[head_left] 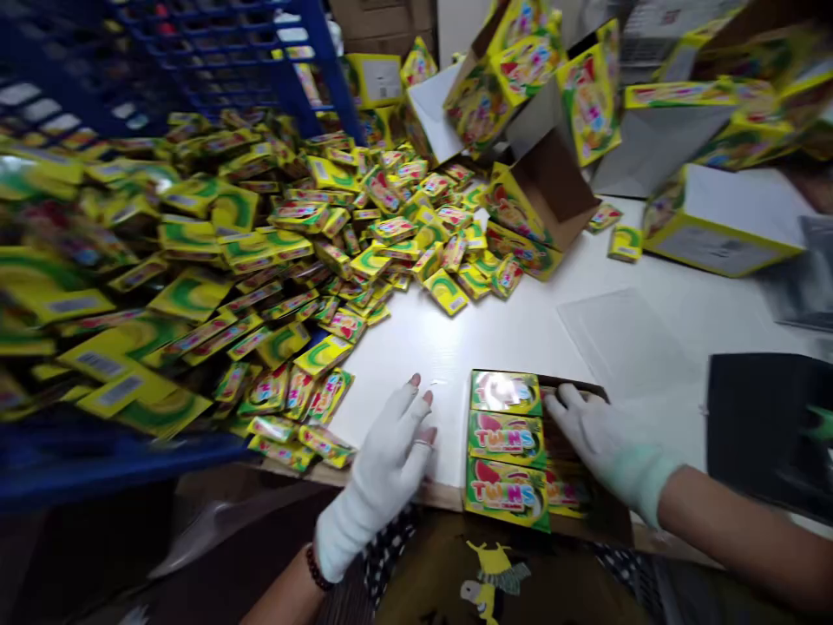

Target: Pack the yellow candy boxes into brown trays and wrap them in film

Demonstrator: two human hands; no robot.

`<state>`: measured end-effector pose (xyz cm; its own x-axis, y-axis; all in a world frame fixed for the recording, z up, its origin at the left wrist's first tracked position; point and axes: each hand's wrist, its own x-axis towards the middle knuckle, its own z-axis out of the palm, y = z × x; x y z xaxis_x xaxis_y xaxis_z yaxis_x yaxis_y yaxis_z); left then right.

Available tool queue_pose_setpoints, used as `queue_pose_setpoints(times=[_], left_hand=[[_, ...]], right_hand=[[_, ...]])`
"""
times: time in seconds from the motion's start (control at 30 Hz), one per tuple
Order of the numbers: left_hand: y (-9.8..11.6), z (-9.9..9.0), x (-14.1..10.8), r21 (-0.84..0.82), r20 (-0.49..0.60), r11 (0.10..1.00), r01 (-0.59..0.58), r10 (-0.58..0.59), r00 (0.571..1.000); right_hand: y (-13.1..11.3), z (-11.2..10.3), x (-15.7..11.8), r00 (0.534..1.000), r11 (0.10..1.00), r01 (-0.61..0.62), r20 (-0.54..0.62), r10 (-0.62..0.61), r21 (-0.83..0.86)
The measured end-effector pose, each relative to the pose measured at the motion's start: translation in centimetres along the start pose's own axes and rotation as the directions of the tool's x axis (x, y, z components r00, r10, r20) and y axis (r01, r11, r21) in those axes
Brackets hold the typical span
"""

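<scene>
An open display box point(621, 521) lies at the table's front edge, with small yellow-green TWINS packs point(508, 438) stacked in a column along its left side and another pack lower inside. My right hand point(589, 430), in a white glove, reaches over the box's right part, fingertips at its upper inside; whether it grips anything is hidden. To the left of the box, my left hand point(396, 443), gloved with bare fingertips, hovers over the white table with its fingers apart and nothing in them.
A large heap of small packs point(286, 226) spills from a blue crate point(214, 52) on the left. Empty display boxes point(540, 200) lie at the back and right. A clear plastic sheet point(625, 338) and a dark object point(761, 425) are on the right.
</scene>
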<state>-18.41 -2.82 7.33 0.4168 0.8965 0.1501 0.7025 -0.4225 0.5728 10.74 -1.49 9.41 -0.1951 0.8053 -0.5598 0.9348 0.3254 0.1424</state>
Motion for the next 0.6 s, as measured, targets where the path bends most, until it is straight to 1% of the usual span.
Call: queue_pose_setpoints(times=[0.07,0.1,0.17,0.2,0.27,0.33,0.4,0.47,0.53,0.6], left_hand=[[-2.0,-3.6,-2.6,0.214,0.085,0.972,0.096,-0.116,0.99],[-2.8,-5.1,-3.9,0.318,0.133,0.939,0.132,-0.182,0.974],[-3.9,-7.5,-6.1,0.5,0.215,0.853,0.152,-0.292,0.932],[-4.1,-8.2,-6.8,0.569,0.248,0.811,0.133,-0.323,0.913],[-4.3,-8.7,-7.5,0.655,0.289,0.753,0.071,-0.336,0.897],[-4.4,-8.5,-7.3,0.678,0.303,0.735,0.03,-0.316,0.899],[-5.0,-8.1,-6.6,0.647,0.327,0.762,0.011,-0.29,0.899],[-6.1,-7.9,-5.9,0.61,0.341,0.792,0.0,-0.263,0.902],[-7.8,-7.6,-5.1,0.583,0.354,0.813,-0.011,-0.241,0.903],[-9.6,-7.3,-4.4,0.549,0.385,0.835,-0.028,-0.224,0.895]], right_hand=[[-0.5,0.9,-0.1,1.0,0.999,0.004,-0.028,-0.006,-0.053],[-0.6,1.5,-0.1,0.999,0.998,0.006,-0.047,-0.009,-0.062],[-0.2,2.7,-0.1,0.996,1.0,0.006,-0.088,-0.007,-0.009],[0.2,3.3,0.0,0.994,0.998,0.014,-0.105,-0.008,0.054],[1.5,4.0,0.0,0.991,0.978,0.034,-0.13,-0.007,0.207],[2.9,4.1,0.3,0.989,0.945,0.057,-0.15,-0.008,0.322],[3.8,3.7,0.7,0.991,0.925,0.049,-0.137,0.003,0.376],[4.1,3.2,1.2,0.996,0.915,0.045,-0.094,-0.008,0.402],[3.8,3.0,1.4,0.999,0.907,0.042,-0.046,-0.024,0.419],[3.1,3.2,1.2,1.0,0.9,0.016,-0.031,-0.003,0.436]])
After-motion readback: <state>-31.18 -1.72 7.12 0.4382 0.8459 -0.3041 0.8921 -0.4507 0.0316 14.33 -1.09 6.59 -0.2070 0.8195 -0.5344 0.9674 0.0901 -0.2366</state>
